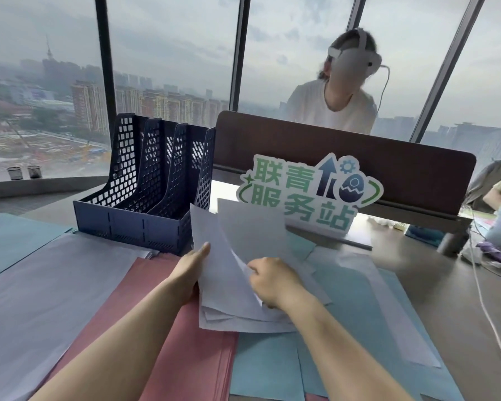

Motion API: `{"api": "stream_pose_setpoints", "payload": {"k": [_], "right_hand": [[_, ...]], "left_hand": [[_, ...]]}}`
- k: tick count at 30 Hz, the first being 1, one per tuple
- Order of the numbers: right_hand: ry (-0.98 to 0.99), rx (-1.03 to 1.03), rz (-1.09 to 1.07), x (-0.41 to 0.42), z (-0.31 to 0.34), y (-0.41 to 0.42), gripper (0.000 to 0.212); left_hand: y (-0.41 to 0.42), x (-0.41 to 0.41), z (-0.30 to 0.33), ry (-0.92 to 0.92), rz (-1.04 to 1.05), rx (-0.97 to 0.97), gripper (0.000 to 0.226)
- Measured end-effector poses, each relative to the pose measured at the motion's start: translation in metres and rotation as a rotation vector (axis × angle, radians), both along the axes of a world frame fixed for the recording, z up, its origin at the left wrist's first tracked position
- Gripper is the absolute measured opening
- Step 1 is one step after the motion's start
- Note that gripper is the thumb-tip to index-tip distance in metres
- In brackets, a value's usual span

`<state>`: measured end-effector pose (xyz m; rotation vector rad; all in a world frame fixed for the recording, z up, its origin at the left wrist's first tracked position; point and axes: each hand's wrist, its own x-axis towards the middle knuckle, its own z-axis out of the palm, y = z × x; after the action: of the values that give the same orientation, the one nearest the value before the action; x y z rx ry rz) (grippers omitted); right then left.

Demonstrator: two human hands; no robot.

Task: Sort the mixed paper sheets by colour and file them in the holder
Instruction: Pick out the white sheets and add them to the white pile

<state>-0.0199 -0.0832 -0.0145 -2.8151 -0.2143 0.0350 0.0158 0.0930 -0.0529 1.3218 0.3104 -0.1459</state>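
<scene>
Both forearms reach forward from the bottom edge over a desk [417,273] spread with paper. The left hand [190,273] lies palm inward against the left edge of a loose stack of white sheets [229,287], thumb stretched straight up along the raised top sheet; its other fingers are hidden behind the paper, so whether they curl round the stack cannot be told. The right hand [272,280] is turned knuckles-up with fingers curled, pinching the edge of a white sheet near the stack's middle and lifting it into a slanted fold.

The white stack sits on pink sheets [168,337] to its left and blue sheets [359,308] to its right. A pale lilac-white pile [49,287] lies further left, with more blue paper [15,241] at the far left edge. The dark blue mesh holder [145,198], with 3 upright compartments, stands just behind the papers, none visibly filed in it.

A cut-out sign [304,195] with green characters stands right of the holder, before a brown divider [359,166]. Behind it, another person [330,102] wears a white headset.
</scene>
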Motion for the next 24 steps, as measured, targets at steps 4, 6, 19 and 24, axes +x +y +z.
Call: {"api": "stream_pose_setpoints", "payload": {"k": [4, 6, 19, 24], "right_hand": [[0.124, 0.167, 0.091, -0.010, -0.003, 0.030, 0.025], [0.256, 0.372, 0.125, -0.013, -0.005, 0.031, 0.032], [0.147, 0.159, -0.597, 0.060, -0.025, -0.116, 0.052], [0.186, 0.129, -0.520, 0.073, -0.019, -0.105, 0.015]], "left_hand": [[0.001, -0.003, 0.001, 0.030, -0.128, -0.045, 0.062], [0.000, -0.005, 0.006, -0.029, -0.132, -0.012, 0.034], [-0.002, -0.004, 0.003, -0.019, 0.006, 0.073, 0.030], [-0.002, -0.002, 0.003, 0.003, 0.006, 0.091, 0.028]]}}
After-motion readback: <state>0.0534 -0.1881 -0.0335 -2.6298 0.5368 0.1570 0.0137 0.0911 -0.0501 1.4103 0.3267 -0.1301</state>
